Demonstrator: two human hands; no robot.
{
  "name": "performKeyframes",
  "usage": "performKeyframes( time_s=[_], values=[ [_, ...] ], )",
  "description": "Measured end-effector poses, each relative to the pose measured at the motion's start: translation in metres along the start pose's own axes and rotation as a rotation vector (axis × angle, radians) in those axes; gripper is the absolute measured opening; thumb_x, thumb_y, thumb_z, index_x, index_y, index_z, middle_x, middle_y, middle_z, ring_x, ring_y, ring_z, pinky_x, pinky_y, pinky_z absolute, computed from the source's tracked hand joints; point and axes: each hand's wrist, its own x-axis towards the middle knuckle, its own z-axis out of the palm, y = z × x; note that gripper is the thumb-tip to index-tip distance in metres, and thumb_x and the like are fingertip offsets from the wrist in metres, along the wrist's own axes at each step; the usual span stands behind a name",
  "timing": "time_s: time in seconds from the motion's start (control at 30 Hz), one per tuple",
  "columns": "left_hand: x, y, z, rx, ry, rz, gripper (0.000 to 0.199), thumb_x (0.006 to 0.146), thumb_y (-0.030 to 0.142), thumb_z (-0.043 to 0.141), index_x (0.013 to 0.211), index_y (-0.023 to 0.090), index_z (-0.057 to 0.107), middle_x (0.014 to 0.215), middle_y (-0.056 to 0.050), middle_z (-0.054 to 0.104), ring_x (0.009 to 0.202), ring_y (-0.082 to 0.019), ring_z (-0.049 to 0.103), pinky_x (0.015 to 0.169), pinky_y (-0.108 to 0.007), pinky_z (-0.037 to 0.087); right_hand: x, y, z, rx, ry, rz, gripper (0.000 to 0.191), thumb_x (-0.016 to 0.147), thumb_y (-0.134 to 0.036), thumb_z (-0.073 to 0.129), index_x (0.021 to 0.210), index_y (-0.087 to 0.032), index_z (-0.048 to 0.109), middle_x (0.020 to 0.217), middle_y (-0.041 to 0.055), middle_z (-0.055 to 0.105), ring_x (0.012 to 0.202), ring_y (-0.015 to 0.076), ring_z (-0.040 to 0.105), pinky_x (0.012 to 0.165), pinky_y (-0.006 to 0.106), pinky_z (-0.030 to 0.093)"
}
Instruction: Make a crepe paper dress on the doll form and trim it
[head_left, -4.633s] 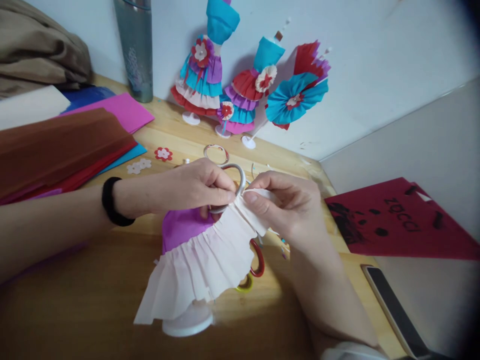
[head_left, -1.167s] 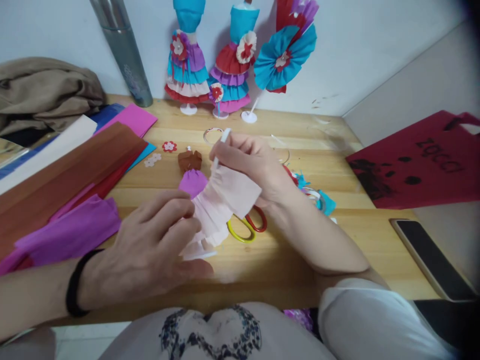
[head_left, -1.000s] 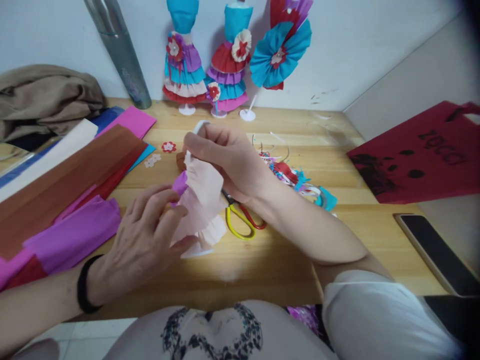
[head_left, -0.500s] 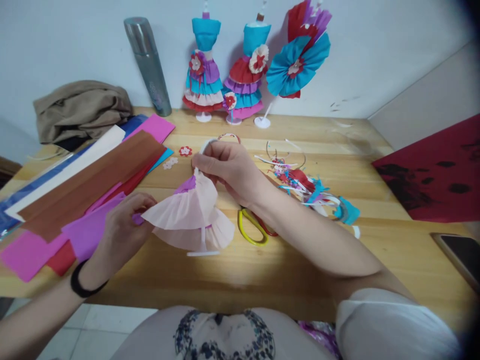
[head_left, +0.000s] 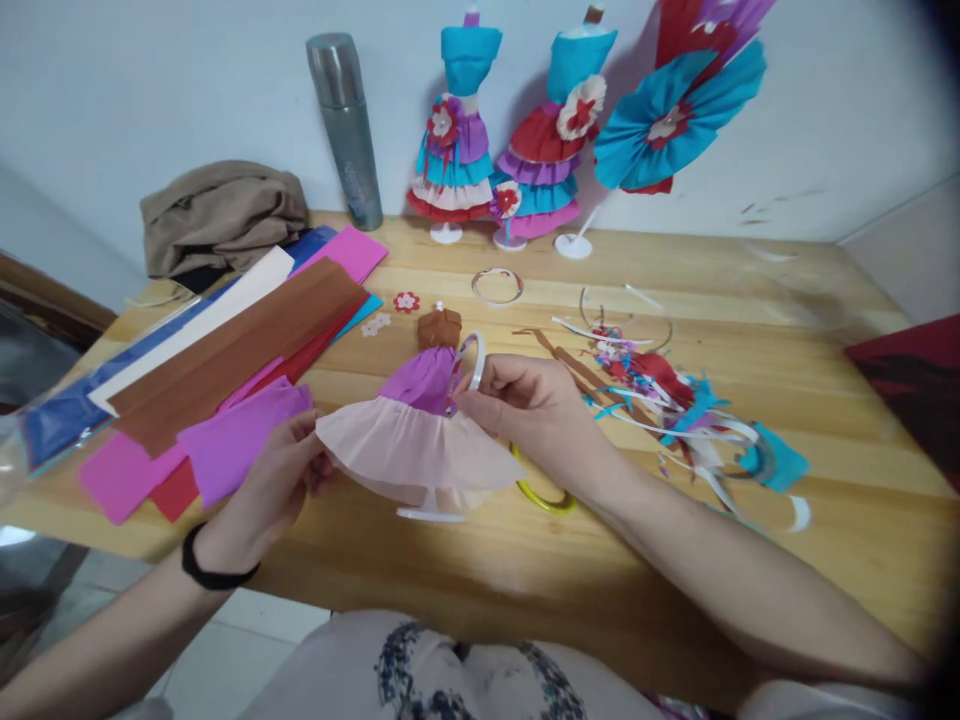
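A small dress form [head_left: 439,330] wears a brown crepe-paper top, a purple layer and a pale pink skirt [head_left: 420,445]; its white base stands on the table in front of me. My left hand [head_left: 289,465] pinches the skirt's left edge between thumb and fingers. On the other side, my right hand [head_left: 536,415] is closed on a curled white strip [head_left: 478,360], its fingertips against the skirt's upper right, near the purple layer. Yellow-handled scissors [head_left: 547,500] lie partly hidden under the right hand. Behind the form are paper flowers [head_left: 406,302] and a thin ring [head_left: 496,287].
Folded crepe paper [head_left: 240,340] covers the left of the wooden table. A thermos [head_left: 346,135] and brown cloth [head_left: 225,220] stand behind it. Several decorated forms [head_left: 469,60] line the wall. Paper scraps and strips [head_left: 660,380] are heaped on the right.
My right hand has moved down and right from the form's top to the skirt's upper edge, uncovering the brown top. The left hand still holds the skirt edge. The view has shifted.
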Motion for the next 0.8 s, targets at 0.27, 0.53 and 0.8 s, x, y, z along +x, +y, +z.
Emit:
performKeyframes(
  time_s=[0.27, 0.53, 0.8],
  values=[
    [-0.037, -0.006, 0.009, -0.346, -0.422, -0.228, 0.050, 0.081, 0.066, 0.069, 0.078, 0.016, 0.070, 0.067, -0.004, 0.064, 0.044, -0.010, 0.053, 0.037, -0.018, 0.036, -0.002, 0.011, 0.005, 0.178, 0.028, -0.045, 0.024, 0.075, -0.038, 0.078, 0.075, -0.020, 0.061, 0.061, -0.0057, 0.051, 0.052, 0.0071, 0.043, 0.051, 0.022, 0.039],
    [-0.062, 0.004, 0.008, -0.281, -0.714, -0.252, 0.045, 0.082, 0.065, 0.072, 0.092, 0.023, 0.084, 0.065, -0.005, 0.072, 0.044, -0.008, 0.058, 0.043, -0.014, 0.041, -0.003, 0.007, 0.007, 0.148, 0.022, -0.090, 0.027, 0.074, -0.039, 0.082, 0.077, -0.020, 0.064, 0.065, -0.0040, 0.053, 0.058, 0.0089, 0.046, 0.054, 0.023, 0.038],
    [-0.046, -0.002, 0.034, -0.030, -0.510, 0.017, 0.029, 0.084, 0.047, 0.076, 0.093, 0.020, 0.073, 0.074, -0.003, 0.066, 0.060, -0.013, 0.062, 0.056, -0.023, 0.050, -0.002, -0.003, 0.001, 0.078, 0.056, -0.069, 0.034, 0.071, -0.049, 0.085, 0.076, -0.023, 0.065, 0.074, 0.0008, 0.064, 0.059, 0.0116, 0.051, 0.051, 0.026, 0.041]
  ],
)
